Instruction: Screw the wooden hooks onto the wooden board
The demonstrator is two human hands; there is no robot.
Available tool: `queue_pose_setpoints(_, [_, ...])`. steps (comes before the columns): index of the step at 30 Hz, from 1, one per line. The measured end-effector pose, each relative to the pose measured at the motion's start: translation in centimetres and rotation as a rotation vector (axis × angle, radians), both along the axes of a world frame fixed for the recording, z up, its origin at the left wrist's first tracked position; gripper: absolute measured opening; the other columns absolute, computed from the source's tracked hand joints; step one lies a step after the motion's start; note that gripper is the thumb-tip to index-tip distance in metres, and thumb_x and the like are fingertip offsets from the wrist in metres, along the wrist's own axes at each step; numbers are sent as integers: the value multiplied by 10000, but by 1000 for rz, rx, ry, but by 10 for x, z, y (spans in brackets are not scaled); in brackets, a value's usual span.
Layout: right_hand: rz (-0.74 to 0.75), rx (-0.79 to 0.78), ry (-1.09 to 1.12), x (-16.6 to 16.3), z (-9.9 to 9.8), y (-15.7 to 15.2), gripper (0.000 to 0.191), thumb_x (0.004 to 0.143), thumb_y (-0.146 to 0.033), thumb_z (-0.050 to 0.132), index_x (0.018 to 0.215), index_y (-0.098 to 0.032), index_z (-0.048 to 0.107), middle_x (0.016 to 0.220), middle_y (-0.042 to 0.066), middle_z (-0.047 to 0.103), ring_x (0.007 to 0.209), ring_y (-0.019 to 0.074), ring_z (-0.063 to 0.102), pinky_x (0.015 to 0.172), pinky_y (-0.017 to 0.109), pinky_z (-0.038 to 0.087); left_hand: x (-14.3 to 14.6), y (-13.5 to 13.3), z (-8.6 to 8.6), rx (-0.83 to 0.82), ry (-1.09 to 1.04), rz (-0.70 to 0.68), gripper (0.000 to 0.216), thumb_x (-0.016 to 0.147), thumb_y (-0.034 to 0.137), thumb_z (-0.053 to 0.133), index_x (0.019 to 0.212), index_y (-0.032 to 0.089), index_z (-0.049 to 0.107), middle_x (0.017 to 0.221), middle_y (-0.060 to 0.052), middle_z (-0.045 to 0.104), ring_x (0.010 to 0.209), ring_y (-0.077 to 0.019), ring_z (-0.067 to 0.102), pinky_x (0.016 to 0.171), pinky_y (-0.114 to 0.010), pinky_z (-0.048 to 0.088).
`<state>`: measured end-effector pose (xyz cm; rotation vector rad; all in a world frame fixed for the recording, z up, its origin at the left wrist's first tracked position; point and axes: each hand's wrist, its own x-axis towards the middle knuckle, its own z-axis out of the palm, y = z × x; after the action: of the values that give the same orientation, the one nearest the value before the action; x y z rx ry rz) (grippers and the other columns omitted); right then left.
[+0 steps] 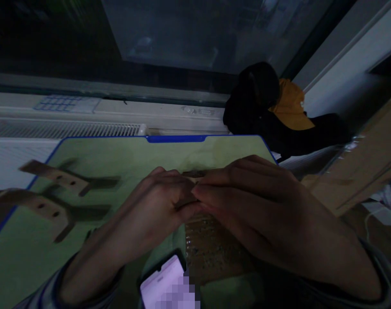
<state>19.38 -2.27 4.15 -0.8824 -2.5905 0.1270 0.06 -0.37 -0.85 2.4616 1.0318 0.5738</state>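
On the green table (pixel 118 150) with its blue rim, right in front of me, my two hands meet over a brown board (pixel 211 244). The board lies flat on the table, and its rough surface runs from under my fingers back towards me. My left hand (pixel 157 201) is curled, with thumb and fingers pinched on the board's far end. My right hand (pixel 247 201) lies across it with the fingers stretched out side by side. Their tips touch my left fingertips, but my right thumb is hidden, so I cannot tell whether that hand grips or only presses.

Just beside my left wrist a phone (pixel 166 285) lies on the table with its screen lit. Well to the left, two wooden brackets (pixel 58 178) with drilled holes lie one behind the other.

Beyond the table's far right corner a black bag (pixel 256 107) slumps by the window. A yellow cap (pixel 290 107) rests against it, outside rather than in it, and the dark keeps the bag's contents from me. Further right stands a large cardboard shape (pixel 369 163), and I cannot tell what it holds.
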Motion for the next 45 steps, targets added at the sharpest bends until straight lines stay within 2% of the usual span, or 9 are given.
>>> queue_pose_setpoints(5, [16, 37, 0, -4, -3, -1, 140, 881, -221, 523, 958, -157, 621, 937, 41, 649, 829, 149, 545, 723, 315, 425, 0, 3, 0, -27, -4, -81, 168, 847, 209, 543, 687, 209, 593, 775, 36, 661, 774, -132, 592, 711, -305, 371])
queue_pose_setpoints(9, [-8, 78, 14, -3, -4, -1, 131, 868, -184, 535, 939, -117, 623, 887, 69, 644, 805, 167, 550, 716, 331, 440, 1, 2, 0, -13, -30, -63, 166, 860, 210, 529, 702, 205, 582, 718, 43, 636, 731, -123, 581, 698, -294, 364])
queue_pose_setpoints(14, [-31, 111, -7, -2, -5, -3, 151, 855, -182, 553, 971, -115, 622, 903, 79, 646, 811, 182, 558, 723, 348, 451, 1, 0, 4, 83, 7, 60, 115, 831, 249, 571, 730, 200, 600, 667, 39, 614, 677, -136, 551, 677, -305, 344])
queue_pose_setpoints(22, [6, 41, 46, -1, -3, 2, 266, 877, -186, 518, 1113, -87, 587, 975, 76, 654, 873, 169, 563, 763, 324, 457, 2, 1, 0, 93, -15, -6, 187, 873, 301, 527, 731, 209, 609, 670, 33, 607, 700, -134, 546, 673, -304, 336])
queue_pose_setpoints(26, [47, -14, 9, 0, -1, 3, 164, 855, -158, 549, 980, -111, 643, 894, 46, 650, 804, 160, 538, 718, 313, 446, 1, 3, -3, 36, -14, -67, 197, 887, 275, 504, 734, 211, 609, 734, 31, 626, 755, -129, 555, 703, -297, 347])
queue_pose_setpoints(33, [32, 111, 5, -4, -5, -1, 141, 850, -133, 542, 899, -81, 664, 870, 75, 659, 767, 175, 530, 685, 329, 450, 1, 2, 0, 21, -5, -58, 140, 856, 194, 535, 734, 206, 601, 760, 38, 633, 751, -128, 550, 712, -303, 337])
queue_pose_setpoints(37, [24, 134, 18, -7, -8, -1, 153, 845, -132, 550, 935, -84, 664, 888, 74, 671, 793, 186, 546, 704, 344, 456, 1, 1, 3, 61, 12, -28, 151, 831, 224, 574, 684, 192, 587, 641, 40, 586, 693, -143, 524, 672, -307, 323])
queue_pose_setpoints(42, [24, 55, 46, -3, -4, 2, 296, 856, -235, 566, 1100, -73, 603, 912, 56, 672, 820, 181, 560, 727, 346, 457, 0, 2, 0, 105, -11, -60, 181, 863, 258, 542, 701, 201, 599, 645, 44, 565, 673, -125, 513, 655, -289, 316])
queue_pose_setpoints(45, [38, 17, 44, 1, -1, 2, 252, 861, -190, 551, 1088, -97, 613, 914, 38, 673, 821, 164, 558, 726, 326, 448, 0, 3, -1, 88, -34, -56, 199, 859, 294, 554, 683, 204, 583, 644, 52, 563, 693, -122, 520, 664, -286, 320])
